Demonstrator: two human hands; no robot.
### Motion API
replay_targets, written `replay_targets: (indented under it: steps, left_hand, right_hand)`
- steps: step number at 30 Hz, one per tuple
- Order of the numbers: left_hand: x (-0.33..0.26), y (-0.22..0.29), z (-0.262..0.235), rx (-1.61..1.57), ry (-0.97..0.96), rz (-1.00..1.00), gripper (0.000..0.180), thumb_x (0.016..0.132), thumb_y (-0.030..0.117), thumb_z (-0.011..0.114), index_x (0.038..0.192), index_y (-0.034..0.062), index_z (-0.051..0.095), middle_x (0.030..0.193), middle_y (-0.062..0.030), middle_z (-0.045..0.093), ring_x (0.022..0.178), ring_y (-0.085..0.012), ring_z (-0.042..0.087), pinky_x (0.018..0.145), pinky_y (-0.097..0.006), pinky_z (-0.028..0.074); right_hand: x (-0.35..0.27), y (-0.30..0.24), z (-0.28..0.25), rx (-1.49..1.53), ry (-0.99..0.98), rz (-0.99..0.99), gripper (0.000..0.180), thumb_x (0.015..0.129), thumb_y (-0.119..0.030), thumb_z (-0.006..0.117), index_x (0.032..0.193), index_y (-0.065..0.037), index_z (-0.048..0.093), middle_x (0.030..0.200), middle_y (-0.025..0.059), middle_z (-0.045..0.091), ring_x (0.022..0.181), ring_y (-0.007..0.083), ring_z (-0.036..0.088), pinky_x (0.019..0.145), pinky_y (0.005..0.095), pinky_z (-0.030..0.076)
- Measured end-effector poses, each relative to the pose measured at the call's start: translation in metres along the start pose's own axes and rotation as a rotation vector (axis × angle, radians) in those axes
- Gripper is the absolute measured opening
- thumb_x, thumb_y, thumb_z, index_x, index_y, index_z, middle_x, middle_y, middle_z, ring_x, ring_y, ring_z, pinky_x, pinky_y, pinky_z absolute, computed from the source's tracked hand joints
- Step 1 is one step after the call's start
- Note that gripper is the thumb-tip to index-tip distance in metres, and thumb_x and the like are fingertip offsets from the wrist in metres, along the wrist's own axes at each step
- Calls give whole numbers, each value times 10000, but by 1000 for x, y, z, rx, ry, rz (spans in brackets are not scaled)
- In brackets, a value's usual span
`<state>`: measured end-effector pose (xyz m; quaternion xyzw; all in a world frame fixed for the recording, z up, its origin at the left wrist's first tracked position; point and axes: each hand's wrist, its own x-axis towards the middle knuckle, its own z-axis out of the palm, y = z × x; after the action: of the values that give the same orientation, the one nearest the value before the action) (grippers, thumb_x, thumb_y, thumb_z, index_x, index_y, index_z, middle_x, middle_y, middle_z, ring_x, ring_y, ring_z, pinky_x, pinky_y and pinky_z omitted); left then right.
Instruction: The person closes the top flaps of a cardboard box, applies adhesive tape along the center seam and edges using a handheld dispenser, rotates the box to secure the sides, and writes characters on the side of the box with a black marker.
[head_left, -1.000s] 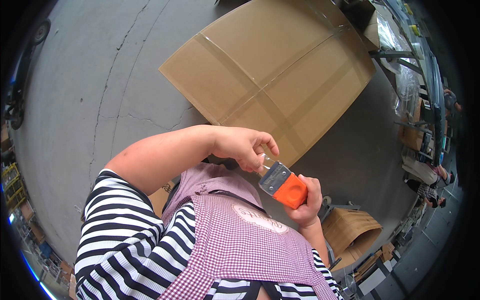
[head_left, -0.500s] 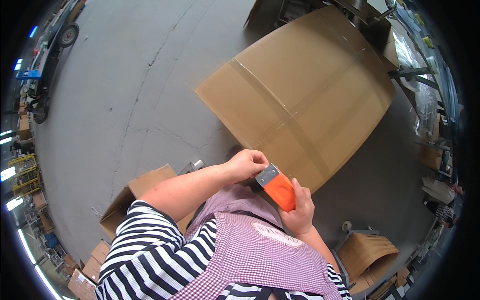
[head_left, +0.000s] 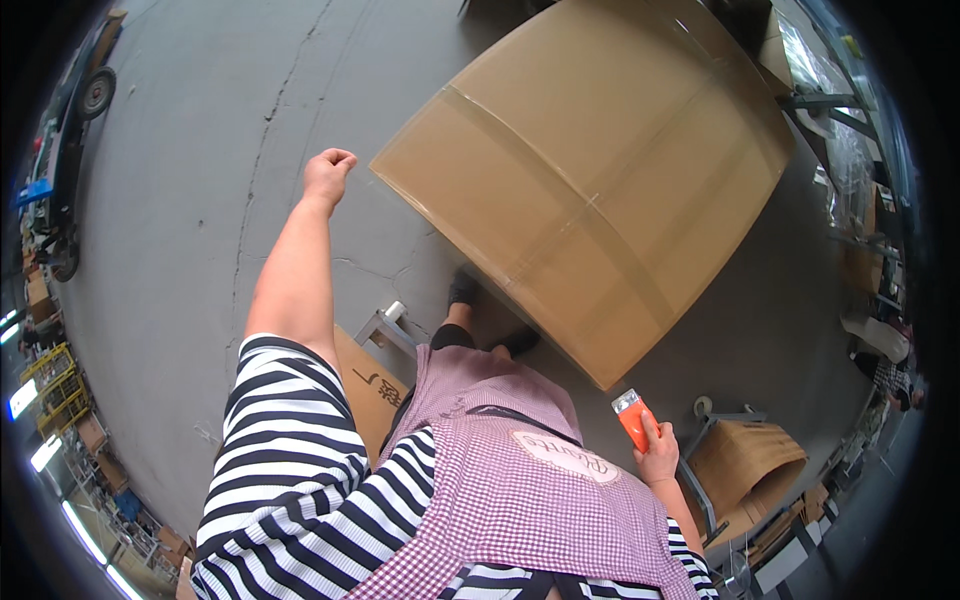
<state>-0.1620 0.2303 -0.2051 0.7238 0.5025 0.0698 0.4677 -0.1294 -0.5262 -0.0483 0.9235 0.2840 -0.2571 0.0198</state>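
Orange plastic showed between the wrapped fingers of the right hand (head_left: 657, 455), right of centre and low in the frame, where I saw it gripping an orange hand tool (head_left: 635, 424). The tool's pale, shiny end pointed up and left, just beside the lowest corner of a big cardboard box (head_left: 590, 190). From my remote view, the left hand (head_left: 328, 175) was raised left of centre in the upper half, its fingers drawn together just beside the box's left corner; whether they pinched anything thin, I could not tell.

Beyond the fingers, I saw the box spread from the centre to the upper right, clear strips crossing its top. Black-and-white striped sleeves (head_left: 290, 440) ran down to the lower edge, either side of a checked apron (head_left: 510, 515). Near the centre, a dark shoe (head_left: 462, 287) stood by the box's lower-left edge. I made out a smaller carton (head_left: 372, 395) beside the left sleeve, a curved brown carton (head_left: 748, 460) at lower right, and a wheel (head_left: 97, 93) at upper left, on grey floor (head_left: 180, 250).
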Motion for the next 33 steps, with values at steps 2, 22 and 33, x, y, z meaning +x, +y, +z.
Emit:
replay_targets:
  steps: [2, 22, 33]
  left_hand:
    - [5, -3, 6, -3, 17, -34, 112, 921, 156, 708, 960, 56, 738, 795, 38, 621, 728, -73, 506, 642, -264, 430]
    - [-17, 21, 89, -616, 209, -344, 817, 1000, 365, 625, 1575, 40, 143, 1490, -112, 462, 1316, -267, 487, 1055, -443, 425]
    - [23, -25, 112, -544, 309, -157, 609, 1009, 450, 571, 1348, -46, 479, 1235, -141, 640, 1040, -250, 648, 857, -373, 563]
  right_hand:
    - [-4, 1, 7, 10, -35, 49, 849, 605, -60, 817, 1394, -238, 560, 1001, 108, 522, 901, 318, 621, 763, 414, 544]
    - [-10, 7, 12, 17, -45, 64, 947, 592, -106, 854, 1447, -305, 497, 1041, 104, 504, 941, 293, 597, 837, 408, 519]
    - [-38, 17, -27, 119, 34, -12, 868, 564, -79, 844, 1369, -278, 586, 1008, 106, 542, 898, 294, 602, 799, 402, 523]
